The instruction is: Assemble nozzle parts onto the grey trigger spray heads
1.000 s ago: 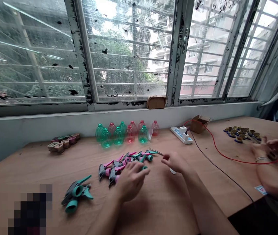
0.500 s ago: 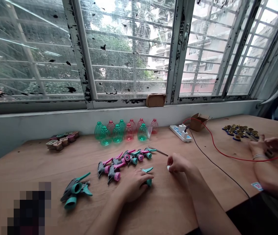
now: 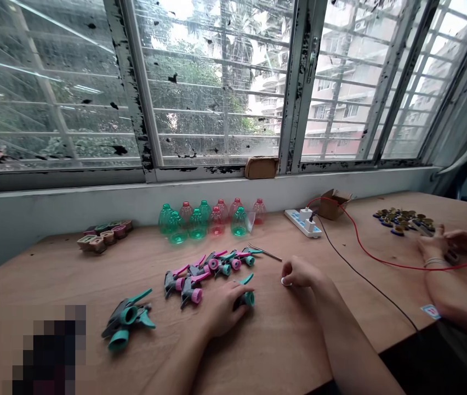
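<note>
My left hand [image 3: 221,308] is closed around a teal spray trigger head [image 3: 246,294] just above the wooden table [image 3: 283,340]. My right hand [image 3: 299,273] is curled in a pinch on a small white piece [image 3: 284,281] a little to the right. Behind my left hand lies a row of several pink and teal trigger heads [image 3: 206,270]. Two teal trigger heads [image 3: 126,320] lie apart at the left. Thin metal tweezers [image 3: 266,252] rest beyond my right hand.
Several small green and pink bottles [image 3: 206,220] stand by the wall. Small caps [image 3: 104,235] sit at the far left. A white power strip [image 3: 304,224], a cardboard box [image 3: 334,206] and red and black cables [image 3: 377,263] lie right. Another person's hands [image 3: 447,247] work by small round parts [image 3: 404,222].
My left hand took a teal trigger head out of the row and drew it toward me. My right hand drew back slightly and curled on the white piece.
</note>
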Action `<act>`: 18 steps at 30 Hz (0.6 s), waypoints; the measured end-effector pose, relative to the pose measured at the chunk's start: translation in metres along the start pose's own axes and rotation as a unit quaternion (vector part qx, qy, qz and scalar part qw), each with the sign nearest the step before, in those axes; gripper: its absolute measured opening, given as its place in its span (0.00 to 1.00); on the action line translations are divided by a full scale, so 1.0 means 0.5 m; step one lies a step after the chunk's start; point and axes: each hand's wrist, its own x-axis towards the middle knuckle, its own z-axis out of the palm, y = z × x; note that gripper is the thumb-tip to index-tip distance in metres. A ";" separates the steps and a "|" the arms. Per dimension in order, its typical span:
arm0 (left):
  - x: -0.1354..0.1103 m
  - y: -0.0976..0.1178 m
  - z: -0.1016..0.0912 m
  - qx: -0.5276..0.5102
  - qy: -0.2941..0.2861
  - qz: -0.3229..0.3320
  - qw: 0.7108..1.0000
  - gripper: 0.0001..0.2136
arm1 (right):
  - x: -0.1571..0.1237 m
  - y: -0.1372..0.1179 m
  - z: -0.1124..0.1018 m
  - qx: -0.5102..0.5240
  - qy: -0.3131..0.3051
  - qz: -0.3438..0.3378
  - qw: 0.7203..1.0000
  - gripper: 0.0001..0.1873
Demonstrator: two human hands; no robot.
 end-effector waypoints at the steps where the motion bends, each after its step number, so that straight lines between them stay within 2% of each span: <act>1: 0.000 0.000 0.000 -0.001 -0.001 0.001 1.000 0.19 | 0.000 0.001 -0.001 -0.001 0.001 0.002 1.000 0.06; 6: 0.000 -0.001 0.001 -0.002 -0.003 0.002 1.000 0.18 | -0.003 0.004 -0.005 -0.005 -0.002 0.005 1.000 0.06; 11: 0.000 -0.001 0.001 -0.004 -0.002 0.007 1.000 0.18 | -0.014 0.000 -0.006 0.000 -0.005 0.004 1.000 0.10; 18: 0.003 0.001 0.000 -0.003 -0.002 0.011 1.000 0.18 | -0.020 -0.014 -0.003 -0.012 0.003 -0.002 1.000 0.07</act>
